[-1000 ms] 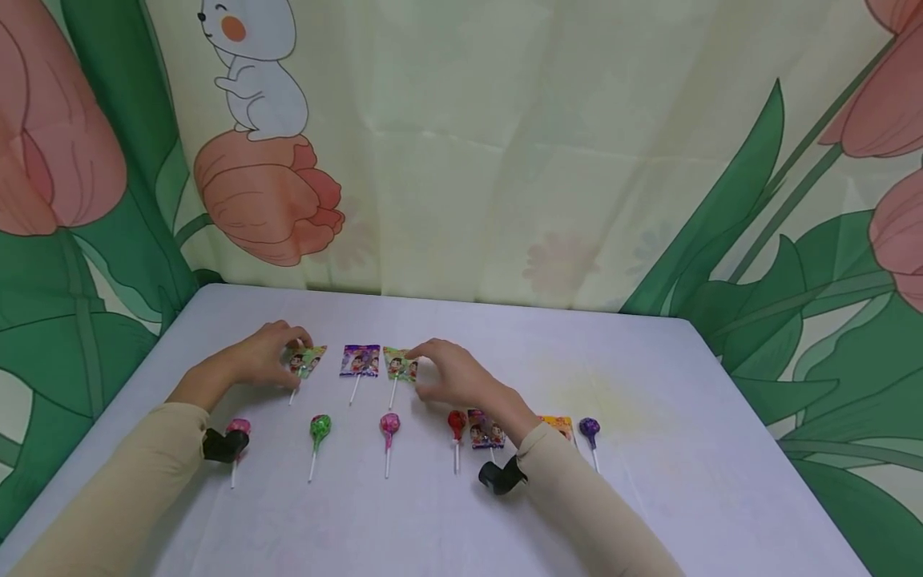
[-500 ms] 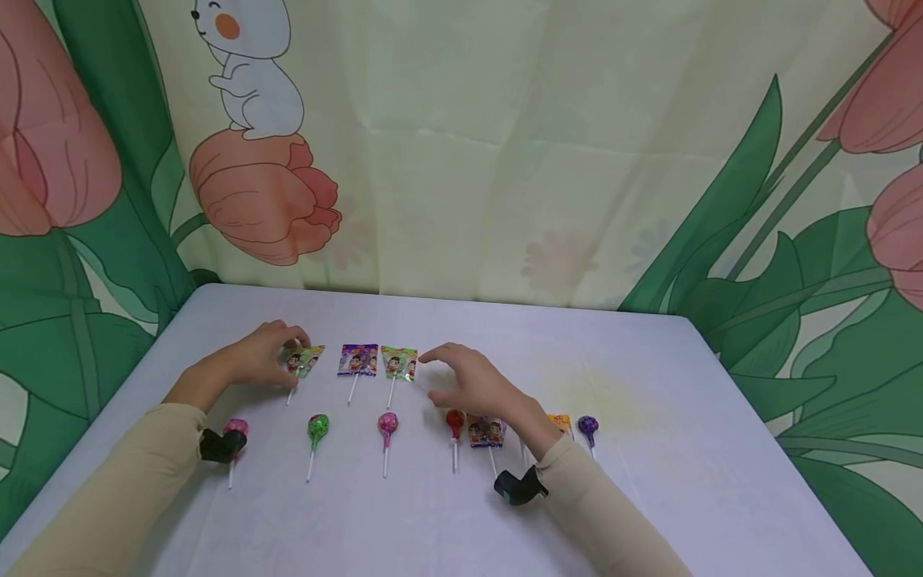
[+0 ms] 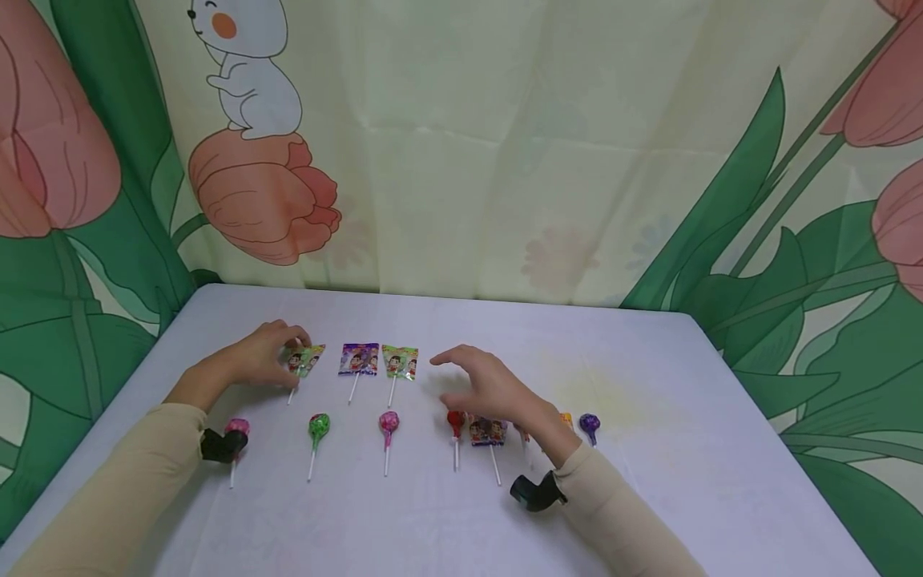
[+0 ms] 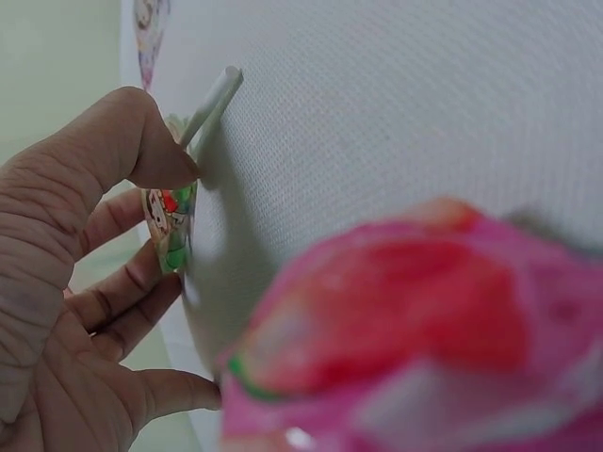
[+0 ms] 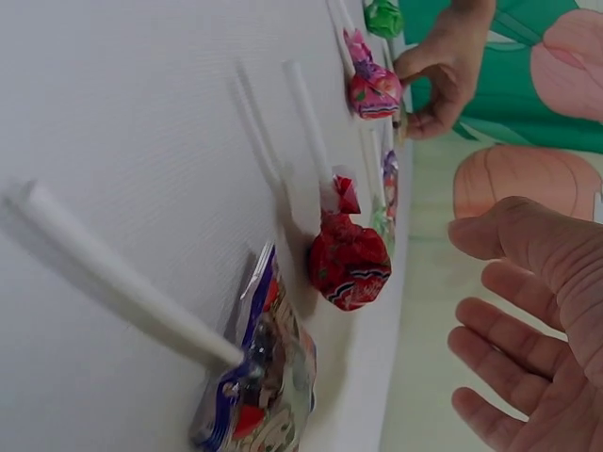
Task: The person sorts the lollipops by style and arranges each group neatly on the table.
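Note:
My left hand (image 3: 259, 357) pinches a flat green-wrapped lollipop (image 3: 306, 361) at the left of the back row. In the left wrist view the thumb lies by its white stick (image 4: 215, 105), fingers behind the wrapper. To its right lie a purple-wrapped lollipop (image 3: 358, 359) and another green-wrapped lollipop (image 3: 401, 362). My right hand (image 3: 493, 389) hovers right of these, fingers spread and holding nothing. Beneath it are a red ball lollipop (image 3: 456, 422) and a dark purple flat-wrapped lollipop (image 3: 487, 433); the right wrist view shows them close.
The front row also holds a pink lollipop (image 3: 236, 428) partly behind the left wrist camera, a green lollipop (image 3: 319, 426), a pink lollipop (image 3: 388, 421) and a purple lollipop (image 3: 590, 425). An orange wrapper (image 3: 566, 419) is mostly hidden by the right wrist. A patterned curtain (image 3: 469, 200) borders the white table (image 3: 685, 481).
My right hand has drawn away from the green-wrapped lollipop beside it, moving right and slightly towards me. The left hand stays on its lollipop.

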`<state>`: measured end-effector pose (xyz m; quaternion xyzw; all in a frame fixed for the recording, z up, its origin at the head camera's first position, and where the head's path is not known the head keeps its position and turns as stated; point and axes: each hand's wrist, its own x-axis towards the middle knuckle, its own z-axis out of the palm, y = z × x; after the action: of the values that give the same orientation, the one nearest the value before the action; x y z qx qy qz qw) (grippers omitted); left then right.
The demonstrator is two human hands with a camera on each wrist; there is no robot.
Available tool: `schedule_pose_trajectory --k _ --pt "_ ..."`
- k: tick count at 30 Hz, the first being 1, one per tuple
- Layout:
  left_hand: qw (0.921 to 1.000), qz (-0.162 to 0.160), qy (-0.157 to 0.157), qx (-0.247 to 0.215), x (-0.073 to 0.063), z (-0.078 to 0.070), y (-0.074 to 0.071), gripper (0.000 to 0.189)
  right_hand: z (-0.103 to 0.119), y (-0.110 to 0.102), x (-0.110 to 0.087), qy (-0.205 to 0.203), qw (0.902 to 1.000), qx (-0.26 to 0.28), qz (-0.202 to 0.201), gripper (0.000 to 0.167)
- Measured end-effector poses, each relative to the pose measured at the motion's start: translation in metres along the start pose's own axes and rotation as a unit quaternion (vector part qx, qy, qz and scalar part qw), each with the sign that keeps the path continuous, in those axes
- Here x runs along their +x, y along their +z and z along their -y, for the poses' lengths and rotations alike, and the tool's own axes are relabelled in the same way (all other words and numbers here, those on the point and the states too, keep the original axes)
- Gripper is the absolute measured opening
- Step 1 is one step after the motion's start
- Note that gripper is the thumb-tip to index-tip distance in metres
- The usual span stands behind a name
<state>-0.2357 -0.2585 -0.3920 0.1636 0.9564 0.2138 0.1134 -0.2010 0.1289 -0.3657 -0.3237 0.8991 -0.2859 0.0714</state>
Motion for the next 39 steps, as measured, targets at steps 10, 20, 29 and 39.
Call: schedule_pose_trajectory --k 10,20,29,39 --pt "0.9999 0.004 -0.008 -0.006 0.001 -0.002 0.000 0.056 -0.007 -0.005 -0.016 -0.007 0.9998 -0.016 0.002 0.050" --pt "0.9999 0.006 -0.010 -0.008 0.000 -0.003 -0.001 0.055 -0.013 -0.007 -0.031 -0.002 0.9999 -0.009 -0.005 0.050" --pt "0.9999 0.006 -0.013 -0.005 0.002 -0.003 0.000 0.057 -0.020 -0.008 -0.049 0.011 0.9998 0.017 -0.009 0.052" --pt "0.9999 0.000 -0.013 -0.001 0.000 -0.003 0.000 0.056 -0.026 -0.005 -0.064 0.038 0.9992 0.012 0.011 0.053"
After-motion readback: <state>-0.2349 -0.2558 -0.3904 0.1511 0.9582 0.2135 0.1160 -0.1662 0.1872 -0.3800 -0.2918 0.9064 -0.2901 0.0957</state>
